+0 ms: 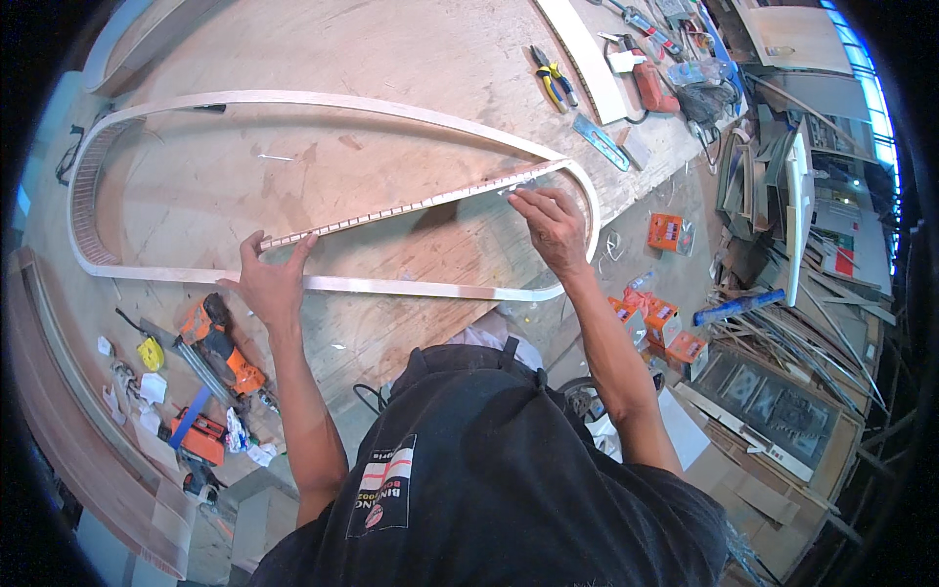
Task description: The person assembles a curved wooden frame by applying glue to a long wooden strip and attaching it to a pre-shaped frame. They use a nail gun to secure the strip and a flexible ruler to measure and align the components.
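The left hand (275,286) grips the notched strip (391,212) near one end; below the other, the right hand (554,231) curls, grasp unclear.

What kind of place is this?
Probably a woodworking shop. A curved pale frame lies on a large work table, pliers and an orange power tool are around it, and boards stand stacked at the right.

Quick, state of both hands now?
Left hand: open, fingers spread, touching the notched strip.
Right hand: fingers bent near the strip; grip cannot be told.
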`<act>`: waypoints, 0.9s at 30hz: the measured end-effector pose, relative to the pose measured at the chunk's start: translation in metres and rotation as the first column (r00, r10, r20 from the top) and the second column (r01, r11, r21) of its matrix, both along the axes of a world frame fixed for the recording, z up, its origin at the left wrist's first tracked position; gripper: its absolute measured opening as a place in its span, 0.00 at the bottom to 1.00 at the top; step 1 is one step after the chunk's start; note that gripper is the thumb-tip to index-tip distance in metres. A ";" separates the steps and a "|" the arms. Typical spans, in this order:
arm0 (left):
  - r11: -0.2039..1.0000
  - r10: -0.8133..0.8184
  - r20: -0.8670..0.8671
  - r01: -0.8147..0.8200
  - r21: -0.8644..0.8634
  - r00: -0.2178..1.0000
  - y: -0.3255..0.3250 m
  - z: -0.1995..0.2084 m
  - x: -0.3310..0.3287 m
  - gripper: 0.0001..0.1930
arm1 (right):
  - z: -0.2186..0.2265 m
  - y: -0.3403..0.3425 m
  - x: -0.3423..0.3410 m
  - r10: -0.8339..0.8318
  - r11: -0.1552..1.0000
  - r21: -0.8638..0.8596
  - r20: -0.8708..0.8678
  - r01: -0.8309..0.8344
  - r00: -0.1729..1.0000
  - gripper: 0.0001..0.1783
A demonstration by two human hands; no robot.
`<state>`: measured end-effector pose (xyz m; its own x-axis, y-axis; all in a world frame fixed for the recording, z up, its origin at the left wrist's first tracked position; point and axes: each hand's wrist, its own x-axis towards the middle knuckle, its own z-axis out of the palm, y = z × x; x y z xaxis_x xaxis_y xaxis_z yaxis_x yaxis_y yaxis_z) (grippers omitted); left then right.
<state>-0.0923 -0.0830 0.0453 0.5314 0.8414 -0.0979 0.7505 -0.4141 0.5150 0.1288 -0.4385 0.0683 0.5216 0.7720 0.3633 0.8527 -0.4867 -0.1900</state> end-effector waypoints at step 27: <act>0.999 -0.013 0.034 0.012 0.042 0.999 0.001 -0.012 -0.008 0.46 | 0.041 -0.024 0.025 -0.282 0.933 0.215 -0.067 0.290 0.957 0.18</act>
